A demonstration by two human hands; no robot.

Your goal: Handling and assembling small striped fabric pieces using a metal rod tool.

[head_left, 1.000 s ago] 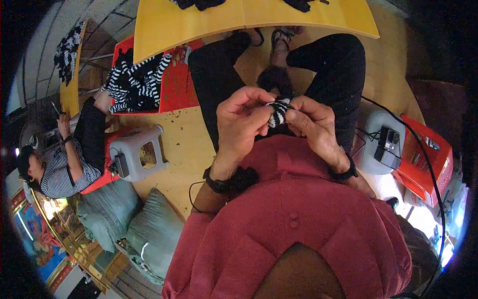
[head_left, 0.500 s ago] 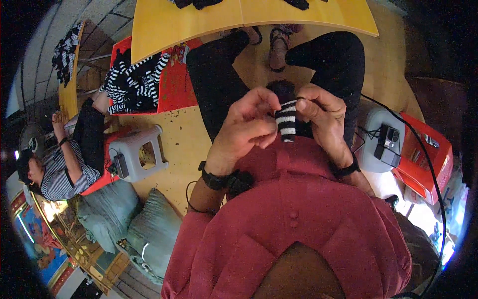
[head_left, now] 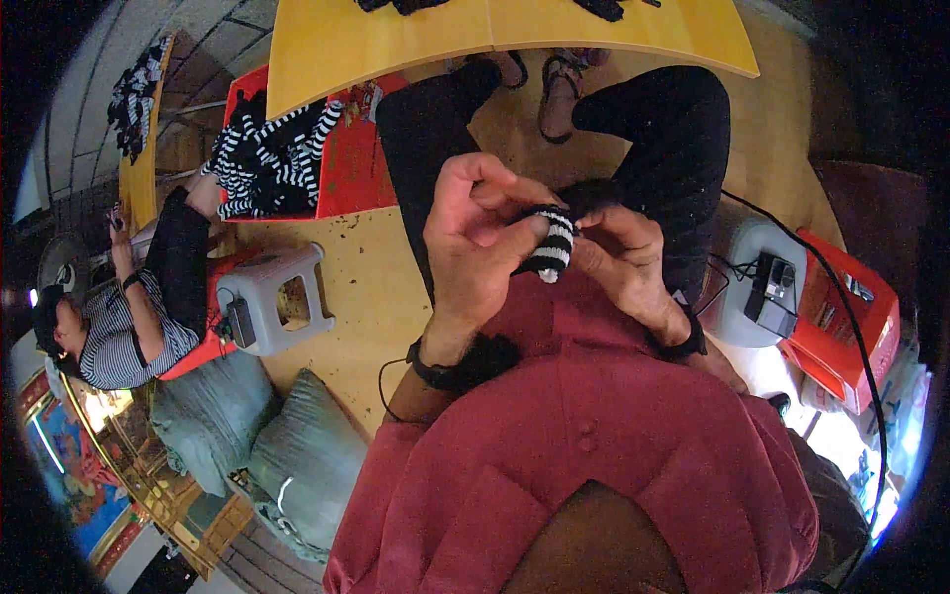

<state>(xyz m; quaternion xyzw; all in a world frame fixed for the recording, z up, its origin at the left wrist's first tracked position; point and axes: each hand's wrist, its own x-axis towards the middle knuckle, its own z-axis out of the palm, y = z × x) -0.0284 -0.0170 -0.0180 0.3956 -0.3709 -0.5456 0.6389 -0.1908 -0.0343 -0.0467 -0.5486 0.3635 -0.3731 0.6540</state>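
Above my lap, a small black-and-white striped knitted piece hangs between my hands, its rounded pale tip toward me. My left hand is closed on its left side, thumb pressed on the stripes and the index finger raised. My right hand pinches at its upper right edge, where a dark part of the knit runs behind the fingers. The far end of the piece is hidden by my fingers and blends into the dark trousers.
A yellow tabletop with dark knitted items lies ahead. At left stand a red box of striped knits, a grey stool and a seated person. A black cable runs past a grey stool and a red crate at right.
The striped piece has tilted and shows less length. My left thumb has moved onto its stripes, while my right hand has come lower and slightly left.
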